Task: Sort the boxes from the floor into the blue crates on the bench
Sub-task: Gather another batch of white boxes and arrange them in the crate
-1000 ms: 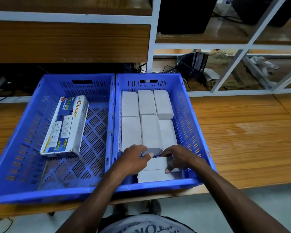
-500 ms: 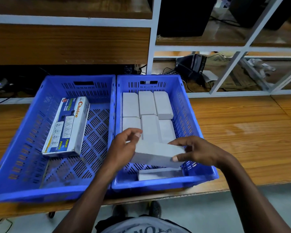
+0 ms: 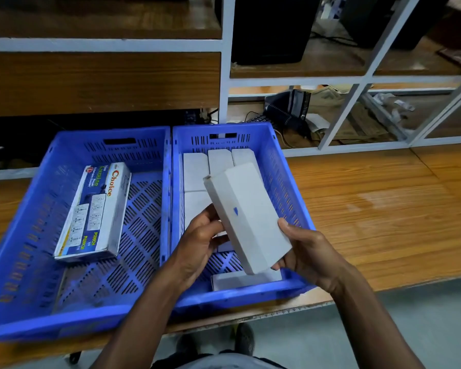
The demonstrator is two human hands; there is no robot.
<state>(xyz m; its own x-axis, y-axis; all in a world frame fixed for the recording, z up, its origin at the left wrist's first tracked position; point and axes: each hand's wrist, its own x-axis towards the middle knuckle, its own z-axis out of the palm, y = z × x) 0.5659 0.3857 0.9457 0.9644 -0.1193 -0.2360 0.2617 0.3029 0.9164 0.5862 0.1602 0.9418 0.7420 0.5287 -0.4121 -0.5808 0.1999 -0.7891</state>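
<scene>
White box (image 3: 246, 218): you held it tilted above the right crate (image 3: 286, 179).
Right hand (image 3: 308, 255): gripped its lower end.
Left hand (image 3: 198, 245): curled against its left side.

We see two crates side by side at the worktop's (image 3: 370, 209) front edge: extension-board box (image 3: 93, 213) in the left crate (image 3: 19, 235), plain boxes (image 3: 194, 169) in the right crate (image 3: 285, 182).

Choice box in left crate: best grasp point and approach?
Take the Choice box across its two long sides near mid-length, coming from above. It lies flat on the left crate floor, long and narrow, with bare floor on both sides for fingers.
</scene>
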